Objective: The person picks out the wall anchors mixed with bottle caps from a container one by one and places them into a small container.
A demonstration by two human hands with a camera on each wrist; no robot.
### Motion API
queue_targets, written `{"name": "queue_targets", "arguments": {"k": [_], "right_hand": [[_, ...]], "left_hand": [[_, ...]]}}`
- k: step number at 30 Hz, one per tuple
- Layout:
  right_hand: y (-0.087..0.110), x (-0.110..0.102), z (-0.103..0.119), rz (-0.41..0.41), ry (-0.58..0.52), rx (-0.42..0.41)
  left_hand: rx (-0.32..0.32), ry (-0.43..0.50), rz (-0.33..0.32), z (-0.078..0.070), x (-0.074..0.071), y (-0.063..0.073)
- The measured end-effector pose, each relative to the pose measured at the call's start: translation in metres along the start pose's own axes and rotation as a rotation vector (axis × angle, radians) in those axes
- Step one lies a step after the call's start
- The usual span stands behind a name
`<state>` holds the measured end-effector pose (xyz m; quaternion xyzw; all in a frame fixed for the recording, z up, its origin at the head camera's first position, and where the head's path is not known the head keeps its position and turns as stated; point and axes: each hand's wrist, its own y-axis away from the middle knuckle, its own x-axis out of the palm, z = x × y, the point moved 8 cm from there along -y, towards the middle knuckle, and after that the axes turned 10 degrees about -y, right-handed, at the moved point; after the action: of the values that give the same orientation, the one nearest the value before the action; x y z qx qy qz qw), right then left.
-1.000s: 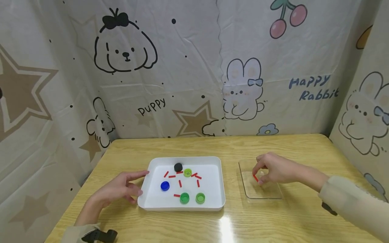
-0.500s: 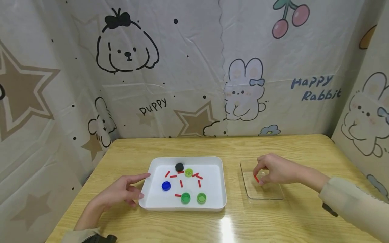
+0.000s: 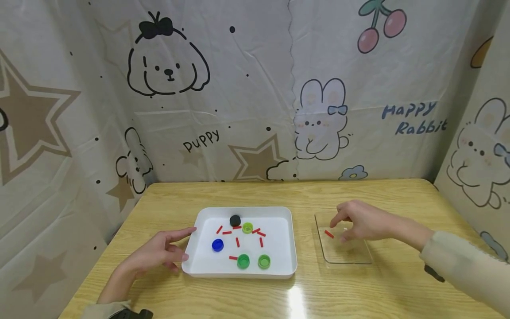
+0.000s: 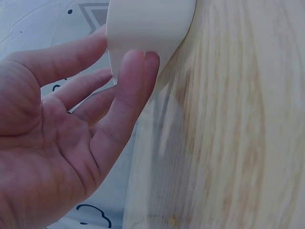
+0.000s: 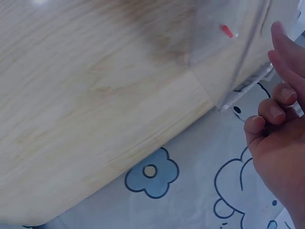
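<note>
In the head view a small red stick (image 3: 329,234) lies at the left inside of a clear plastic box (image 3: 338,256). My right hand (image 3: 364,221) is over that box, thumb and index finger parted and nothing between them. The right wrist view shows the same red stick (image 5: 226,31) apart from my fingers. My left hand (image 3: 149,253) touches the left wall of a white tray (image 3: 279,221) with its fingertips. In the tray lie several red sticks (image 3: 237,242), a blue cap (image 3: 217,245), a black cap (image 3: 235,220), and green caps (image 3: 243,261).
Both containers stand on a wooden table (image 3: 239,299), with a strip of bare wood between them. A patterned curtain (image 3: 255,97) hangs behind and at both sides.
My right thumb and index finger have parted and let go of the red stick, which now lies in the clear box. My left hand stays against the tray.
</note>
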<state>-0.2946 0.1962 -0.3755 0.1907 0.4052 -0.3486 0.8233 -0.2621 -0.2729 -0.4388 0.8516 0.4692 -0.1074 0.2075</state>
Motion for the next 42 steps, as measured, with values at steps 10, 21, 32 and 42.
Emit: {"name": "queue_targets", "arguments": {"k": [10, 21, 32, 42], "right_hand": [[-0.024, -0.009, 0.037, -0.016, 0.033, -0.111], [-0.070, 0.011, 0.074, 0.072, 0.086, -0.143], [-0.113, 0.038, 0.084, 0.162, 0.081, -0.135], [-0.137, 0.066, 0.083, 0.225, 0.070, -0.121]], "left_hand": [[-0.003, -0.005, 0.000, -0.002, 0.001, 0.001], [-0.016, -0.014, -0.020, -0.001, 0.001, -0.001], [-0.014, -0.022, -0.031, -0.002, 0.000, -0.002], [-0.023, -0.040, -0.035, -0.001, 0.000, -0.002]]}}
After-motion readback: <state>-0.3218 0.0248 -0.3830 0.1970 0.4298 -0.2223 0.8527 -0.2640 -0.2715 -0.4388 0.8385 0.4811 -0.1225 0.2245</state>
